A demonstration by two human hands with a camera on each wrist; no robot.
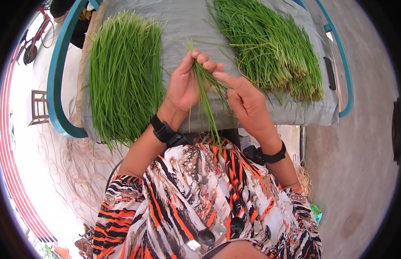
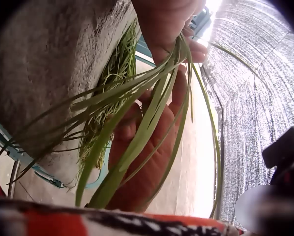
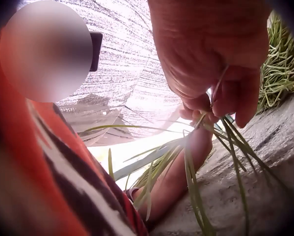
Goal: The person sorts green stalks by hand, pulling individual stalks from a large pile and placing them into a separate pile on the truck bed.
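My left hand grips a small bunch of garlic chives near its pale ends, which stick up past the fingertips. The long green blades hang down toward the patterned shirt and fan out in the left wrist view. My right hand is at the bunch's right side, its index finger reaching to the left fingertips. Seen from the right wrist, its curled fingers pinch at the bunch, and a thin pale strand runs up from them along the palm. Part of the bunch is hidden behind the fingers.
A neat pile of chives lies on the left of the grey-covered table. A looser pile lies at the right, with a dark phone beside it. Blue metal rails curve along the table's sides.
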